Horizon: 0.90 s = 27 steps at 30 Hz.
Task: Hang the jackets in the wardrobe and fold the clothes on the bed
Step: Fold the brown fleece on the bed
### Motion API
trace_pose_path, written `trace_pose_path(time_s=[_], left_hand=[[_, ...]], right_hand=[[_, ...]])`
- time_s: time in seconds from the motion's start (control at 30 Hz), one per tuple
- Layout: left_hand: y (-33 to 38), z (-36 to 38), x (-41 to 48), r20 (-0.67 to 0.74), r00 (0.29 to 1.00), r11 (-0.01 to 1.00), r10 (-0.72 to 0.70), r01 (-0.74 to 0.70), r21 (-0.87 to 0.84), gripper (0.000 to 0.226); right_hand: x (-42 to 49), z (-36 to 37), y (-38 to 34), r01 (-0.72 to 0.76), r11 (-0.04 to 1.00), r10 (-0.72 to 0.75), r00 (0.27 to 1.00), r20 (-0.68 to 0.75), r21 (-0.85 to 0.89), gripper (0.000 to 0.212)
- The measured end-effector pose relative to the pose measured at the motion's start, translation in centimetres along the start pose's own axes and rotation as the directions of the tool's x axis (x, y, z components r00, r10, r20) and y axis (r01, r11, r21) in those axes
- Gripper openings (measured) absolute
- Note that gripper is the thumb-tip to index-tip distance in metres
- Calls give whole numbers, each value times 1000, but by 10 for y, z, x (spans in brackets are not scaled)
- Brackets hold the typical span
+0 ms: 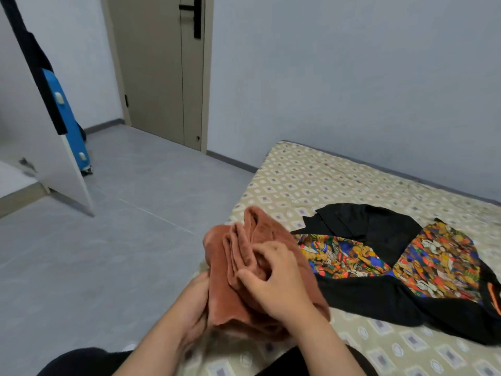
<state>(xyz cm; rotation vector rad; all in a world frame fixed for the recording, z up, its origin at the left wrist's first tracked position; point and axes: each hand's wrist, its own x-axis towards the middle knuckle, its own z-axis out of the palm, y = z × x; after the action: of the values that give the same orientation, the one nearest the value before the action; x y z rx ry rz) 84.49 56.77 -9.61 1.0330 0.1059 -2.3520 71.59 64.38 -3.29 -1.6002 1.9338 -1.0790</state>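
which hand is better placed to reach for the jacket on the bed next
Right. The right hand sits on top of the cloth, on the side next to the jacket. The left hand grips the cloth's far edge, away from it.

Two hands: left hand point(195, 308), right hand point(279, 283); one rust-brown fleece garment point(260, 234); one black jacket point(379, 229) with multicoloured print panels; one bed point(311, 175); one room door point(160, 71); one white wardrobe door point(32, 147); one blue suitcase point(73, 126); one black hanging garment point(35, 63)
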Motion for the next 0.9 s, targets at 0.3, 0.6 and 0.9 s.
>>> trace_pose_path(time_s=[0.3, 0.6, 0.9], left_hand=[[31, -40, 7, 112, 430, 50, 896, -350, 936, 11], [4, -36, 13, 490, 402, -316, 774, -425, 848, 44], [18, -25, 31, 659, 621, -624, 424, -328, 710, 23]], right_hand=[[-13, 37, 50, -167, 985, 167, 986, -17, 44, 25], [-18, 46, 63, 74, 887, 80, 948, 309, -455, 93], [7, 26, 88, -13, 886, -60, 988, -141, -464, 49]])
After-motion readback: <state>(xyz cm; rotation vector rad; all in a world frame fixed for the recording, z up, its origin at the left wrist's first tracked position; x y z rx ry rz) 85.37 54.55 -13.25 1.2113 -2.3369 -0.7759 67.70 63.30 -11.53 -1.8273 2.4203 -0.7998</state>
